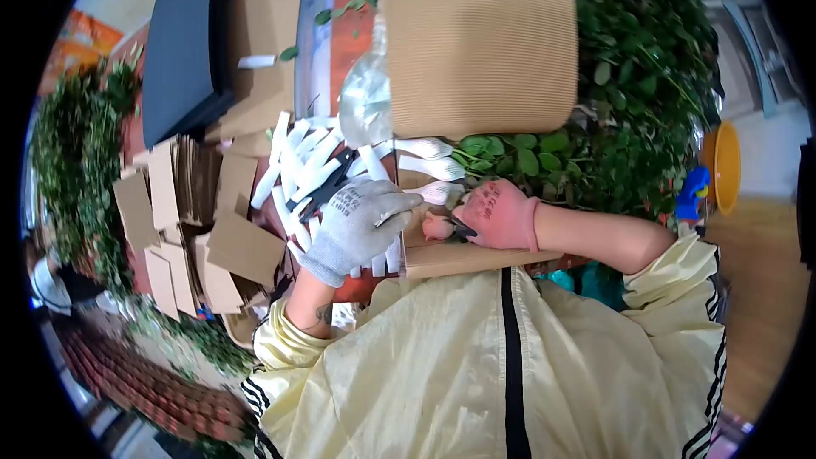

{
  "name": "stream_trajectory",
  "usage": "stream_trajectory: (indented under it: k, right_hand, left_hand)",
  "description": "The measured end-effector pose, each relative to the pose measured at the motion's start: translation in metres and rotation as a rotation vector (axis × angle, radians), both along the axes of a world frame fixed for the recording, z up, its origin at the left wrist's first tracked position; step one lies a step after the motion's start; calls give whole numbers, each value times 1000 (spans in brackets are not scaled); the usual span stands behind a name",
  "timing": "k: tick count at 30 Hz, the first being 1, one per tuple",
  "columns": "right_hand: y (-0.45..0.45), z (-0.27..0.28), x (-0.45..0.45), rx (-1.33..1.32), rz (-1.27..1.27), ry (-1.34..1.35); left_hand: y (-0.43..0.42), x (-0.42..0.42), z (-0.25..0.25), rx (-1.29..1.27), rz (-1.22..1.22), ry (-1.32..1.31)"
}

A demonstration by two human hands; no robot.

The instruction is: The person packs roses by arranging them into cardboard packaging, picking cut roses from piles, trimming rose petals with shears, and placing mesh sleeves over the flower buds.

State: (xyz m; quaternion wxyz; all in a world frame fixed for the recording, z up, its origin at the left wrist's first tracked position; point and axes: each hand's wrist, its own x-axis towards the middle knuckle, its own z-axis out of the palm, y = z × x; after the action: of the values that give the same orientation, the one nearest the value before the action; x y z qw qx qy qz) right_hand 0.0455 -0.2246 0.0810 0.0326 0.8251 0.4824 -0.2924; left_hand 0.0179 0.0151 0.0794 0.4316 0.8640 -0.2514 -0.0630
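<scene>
My right hand (500,215), in a pink glove, is closed around a pink rose (437,226) just below its bloom; the bloom points left. My left hand (361,225), in a grey-white glove, is beside it with fingers pressed together; a small white bit shows between thumb and fingers, too hidden to name. Above the hands, several rose heads in white net sleeves (440,168) lie in a row on cardboard (463,263), their leafy stems (531,153) stretching right. White sleeves (297,161) are piled left of my left hand, with a black object (327,183) among them.
A corrugated cardboard sheet (480,42) covers the upper middle. Green foliage (637,59) is heaped on the right. Cut cardboard pieces (200,221) stack at left, below a dark panel (187,42). A yellow-orange container (727,168) and a blue object (693,194) are far right.
</scene>
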Motion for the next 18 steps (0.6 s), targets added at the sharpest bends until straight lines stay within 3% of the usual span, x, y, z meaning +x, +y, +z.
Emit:
stream_trajectory:
  k: [1, 4, 5, 7, 9, 11, 12, 15, 18]
  right_hand:
    - [0, -3, 0, -9, 25, 21]
    - [-3, -14, 4, -36, 28, 66]
    - [-4, -13, 4, -50, 34, 73]
    - [-1, -2, 9, -95, 58, 117]
    - [1, 8, 15, -127, -17, 192]
    - [-9, 1, 12, 185, -251, -49]
    - [-13, -5, 6, 181, -236, -196]
    - [-11, -10, -2, 37, -196, -126]
    - [-15, -16, -2, 95, -182, -94]
  left_hand:
    - [0, 2, 10, -9, 25, 21]
    - [-14, 14, 18, 77, -223, 691]
    - [-17, 14, 5, 60, -221, 697]
    - [-25, 6, -30, 76, -313, 69]
    - [-26, 4, -39, 136, -383, 227]
    - [-25, 4, -32, 192, -376, 315]
    - [-24, 2, -33, 199, -367, 305]
    - [-24, 1, -30, 204, -353, 346]
    - [-24, -3, -31, 137, -296, 233]
